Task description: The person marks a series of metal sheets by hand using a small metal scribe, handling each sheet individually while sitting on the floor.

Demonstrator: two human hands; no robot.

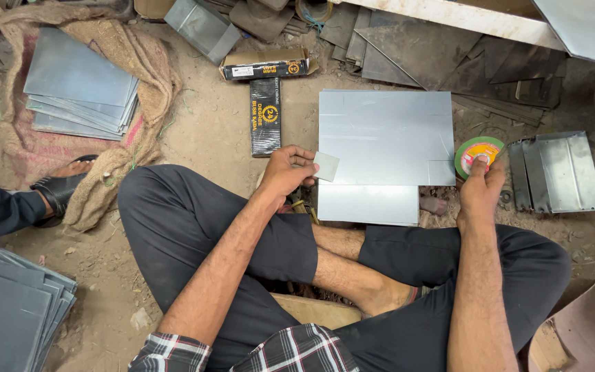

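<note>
Sheet metal, one large grey panel [385, 138], lies flat on the dirt floor [208, 124] just ahead of our crossed legs, with a narrower strip [368, 204] butted against its near edge. We pinch a small square offcut [326, 166] between thumb and fingers of our left hand [287, 170], holding it at the panel's left edge, likely to keep it clear of the work surface. Our right hand [482, 184] is closed over a green and pink roll of tape [476, 154], fingertips pressing on it at the panel's right edge, near its lower right corner, close enough to reach without shifting our seat. Folded metal trays [556, 172] sit just right of the roll. A stack of grey sheets [80, 86] rests on burlap sacking [142, 69] at the far left, well apart, and a black carton [265, 114] lies near the panel's upper left corner. Another person's sandalled foot [63, 184] shows at the left.
</note>
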